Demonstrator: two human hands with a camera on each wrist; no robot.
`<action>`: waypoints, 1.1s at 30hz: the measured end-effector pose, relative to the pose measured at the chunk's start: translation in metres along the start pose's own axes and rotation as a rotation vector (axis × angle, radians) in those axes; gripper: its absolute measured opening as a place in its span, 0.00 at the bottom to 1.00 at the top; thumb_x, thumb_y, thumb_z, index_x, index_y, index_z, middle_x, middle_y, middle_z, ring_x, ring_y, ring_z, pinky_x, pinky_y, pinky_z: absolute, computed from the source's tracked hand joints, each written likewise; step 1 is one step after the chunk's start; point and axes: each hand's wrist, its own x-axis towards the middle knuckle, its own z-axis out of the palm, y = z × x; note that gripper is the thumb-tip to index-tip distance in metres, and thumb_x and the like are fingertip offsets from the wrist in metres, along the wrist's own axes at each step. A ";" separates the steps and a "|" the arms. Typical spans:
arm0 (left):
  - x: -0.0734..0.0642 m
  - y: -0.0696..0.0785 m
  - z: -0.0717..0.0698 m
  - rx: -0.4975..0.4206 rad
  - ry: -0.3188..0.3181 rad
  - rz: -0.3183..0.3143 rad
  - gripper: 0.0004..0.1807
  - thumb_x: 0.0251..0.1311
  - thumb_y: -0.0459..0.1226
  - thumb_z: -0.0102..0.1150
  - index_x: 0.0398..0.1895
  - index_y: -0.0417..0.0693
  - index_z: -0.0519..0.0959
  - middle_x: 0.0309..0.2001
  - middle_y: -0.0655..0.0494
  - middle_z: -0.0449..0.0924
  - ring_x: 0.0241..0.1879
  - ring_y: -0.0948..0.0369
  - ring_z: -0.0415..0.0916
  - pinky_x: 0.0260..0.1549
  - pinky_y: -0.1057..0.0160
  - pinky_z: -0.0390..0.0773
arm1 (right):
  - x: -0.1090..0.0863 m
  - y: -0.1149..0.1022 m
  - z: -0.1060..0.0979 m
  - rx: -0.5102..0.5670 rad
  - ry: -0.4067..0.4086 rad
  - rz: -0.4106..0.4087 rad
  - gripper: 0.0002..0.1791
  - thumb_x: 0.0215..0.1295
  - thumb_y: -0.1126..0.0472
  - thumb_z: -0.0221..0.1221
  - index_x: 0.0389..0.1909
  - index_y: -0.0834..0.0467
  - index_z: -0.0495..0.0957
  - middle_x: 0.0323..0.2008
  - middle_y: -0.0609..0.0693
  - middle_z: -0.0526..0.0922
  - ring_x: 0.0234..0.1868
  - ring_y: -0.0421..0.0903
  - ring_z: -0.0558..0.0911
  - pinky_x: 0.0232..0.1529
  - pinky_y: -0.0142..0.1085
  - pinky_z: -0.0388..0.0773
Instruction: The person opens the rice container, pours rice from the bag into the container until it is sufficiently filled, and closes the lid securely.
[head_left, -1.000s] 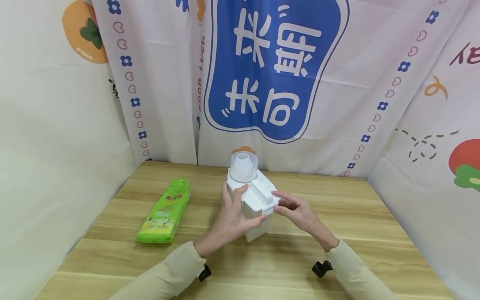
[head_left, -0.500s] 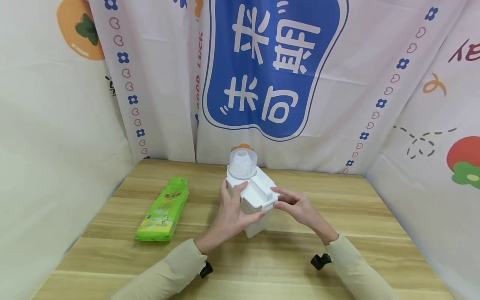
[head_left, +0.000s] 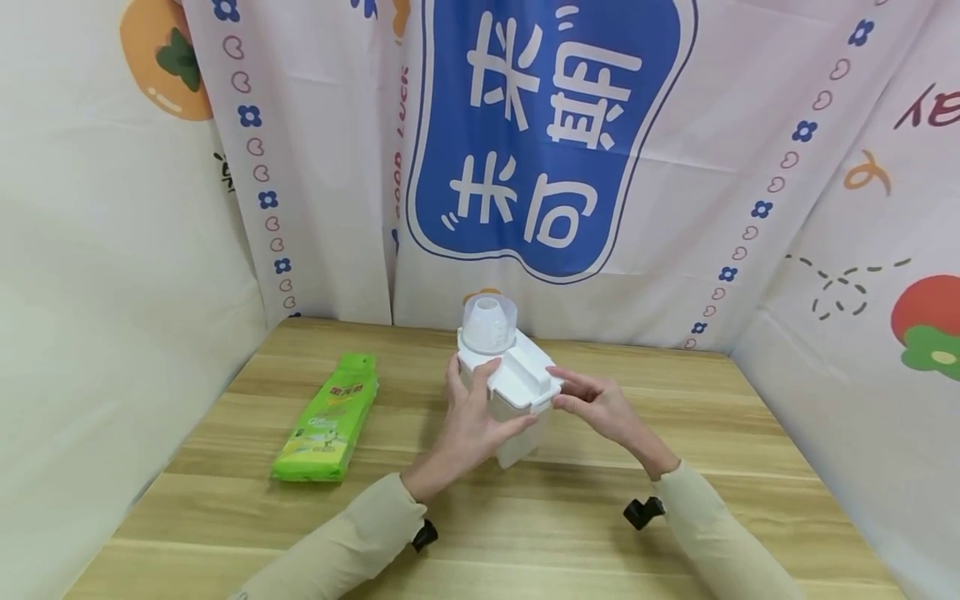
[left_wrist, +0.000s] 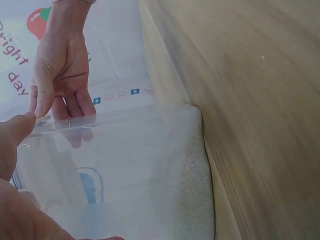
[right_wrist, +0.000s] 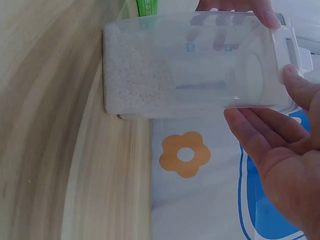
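Note:
A translucent rice storage container (head_left: 517,437) with a white lid (head_left: 517,383) stands on the table near its far middle. Upside down on the lid's back part sits a clear measuring cup (head_left: 489,325). Pale grains that look like rice (right_wrist: 137,75) fill the container's bottom part. My left hand (head_left: 472,421) grips its left side, thumb across the front below the lid. At the lid's front right corner, my right hand (head_left: 603,408) holds the edge between thumb and fingers. In the right wrist view, that thumb rests on the lid's end while the fingers touch the container's side.
A flat bright green printed bag (head_left: 326,425) lies on the wooden table (head_left: 645,550) left of the container. Patterned white cloth (head_left: 337,183) hangs behind the table and along both sides.
The container has shifted slightly away and to the right, with both hands still on it. The green bag lies as before.

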 end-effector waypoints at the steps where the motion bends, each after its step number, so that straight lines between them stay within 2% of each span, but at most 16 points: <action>1: 0.001 0.000 0.001 -0.004 -0.003 -0.009 0.51 0.41 0.51 0.80 0.68 0.54 0.61 0.75 0.32 0.32 0.73 0.35 0.45 0.63 0.34 0.66 | 0.001 0.001 -0.001 0.002 -0.002 -0.003 0.24 0.66 0.71 0.59 0.63 0.70 0.70 0.47 0.60 0.86 0.47 0.36 0.85 0.45 0.34 0.85; 5: 0.002 0.003 0.003 -0.018 -0.030 -0.032 0.52 0.44 0.53 0.77 0.70 0.54 0.58 0.76 0.31 0.27 0.74 0.33 0.41 0.62 0.33 0.66 | 0.003 0.002 -0.006 0.016 -0.007 0.028 0.25 0.66 0.69 0.60 0.64 0.68 0.71 0.49 0.47 0.86 0.50 0.36 0.85 0.46 0.32 0.84; 7: 0.002 0.005 0.005 -0.022 -0.040 -0.039 0.51 0.47 0.54 0.75 0.71 0.55 0.56 0.76 0.31 0.25 0.74 0.32 0.39 0.62 0.32 0.66 | 0.004 0.003 -0.010 0.020 -0.013 0.039 0.25 0.66 0.69 0.60 0.64 0.68 0.71 0.50 0.44 0.86 0.51 0.36 0.84 0.47 0.32 0.84; 12: 0.002 0.008 0.004 -0.036 -0.053 -0.034 0.47 0.52 0.53 0.72 0.71 0.56 0.56 0.76 0.32 0.24 0.75 0.32 0.37 0.61 0.31 0.64 | 0.006 0.007 -0.021 0.007 -0.042 0.055 0.26 0.67 0.67 0.60 0.65 0.66 0.70 0.56 0.49 0.83 0.54 0.36 0.82 0.49 0.33 0.83; 15: 0.002 0.009 0.000 -0.031 -0.097 -0.024 0.45 0.55 0.52 0.69 0.71 0.55 0.57 0.77 0.33 0.25 0.75 0.32 0.40 0.62 0.29 0.63 | 0.005 0.008 -0.029 -0.005 -0.067 0.065 0.26 0.68 0.67 0.59 0.66 0.66 0.69 0.58 0.55 0.81 0.54 0.36 0.82 0.50 0.33 0.83; 17: 0.004 0.007 -0.006 -0.005 -0.133 -0.008 0.42 0.57 0.52 0.67 0.71 0.53 0.58 0.77 0.33 0.30 0.74 0.33 0.44 0.61 0.29 0.63 | 0.004 0.008 -0.035 -0.016 -0.082 0.078 0.27 0.68 0.68 0.59 0.67 0.66 0.68 0.59 0.58 0.80 0.54 0.36 0.83 0.50 0.34 0.83; 20: 0.011 0.004 -0.022 0.055 -0.179 0.043 0.37 0.61 0.51 0.64 0.69 0.49 0.62 0.76 0.34 0.46 0.71 0.37 0.57 0.62 0.34 0.68 | 0.005 0.006 -0.044 -0.051 -0.095 0.101 0.26 0.68 0.67 0.59 0.66 0.64 0.69 0.59 0.59 0.80 0.54 0.37 0.83 0.51 0.38 0.83; 24: 0.027 -0.001 -0.053 0.098 -0.269 0.095 0.30 0.65 0.48 0.60 0.65 0.43 0.67 0.67 0.41 0.67 0.65 0.45 0.69 0.62 0.44 0.73 | 0.007 0.002 -0.055 -0.091 -0.070 0.131 0.21 0.70 0.64 0.57 0.62 0.63 0.73 0.56 0.60 0.82 0.50 0.39 0.85 0.49 0.42 0.84; 28: 0.041 -0.009 -0.087 0.146 -0.386 0.160 0.23 0.68 0.46 0.58 0.59 0.43 0.73 0.58 0.46 0.78 0.59 0.48 0.75 0.58 0.49 0.78 | 0.009 -0.001 -0.061 -0.160 -0.065 0.161 0.17 0.72 0.62 0.56 0.57 0.63 0.77 0.51 0.62 0.84 0.47 0.41 0.86 0.46 0.39 0.85; 30: 0.047 -0.014 -0.101 0.182 -0.409 0.234 0.18 0.68 0.45 0.57 0.54 0.43 0.77 0.53 0.47 0.82 0.55 0.49 0.78 0.55 0.49 0.80 | 0.010 -0.003 -0.062 -0.273 -0.075 0.192 0.16 0.72 0.58 0.56 0.56 0.59 0.79 0.49 0.58 0.86 0.45 0.39 0.86 0.44 0.34 0.85; 33: 0.058 -0.020 -0.118 0.243 -0.418 0.333 0.13 0.68 0.44 0.57 0.46 0.44 0.81 0.47 0.50 0.85 0.51 0.51 0.81 0.53 0.51 0.81 | 0.013 -0.008 -0.060 -0.468 -0.109 0.181 0.15 0.71 0.55 0.57 0.54 0.55 0.81 0.46 0.53 0.88 0.42 0.39 0.87 0.42 0.32 0.84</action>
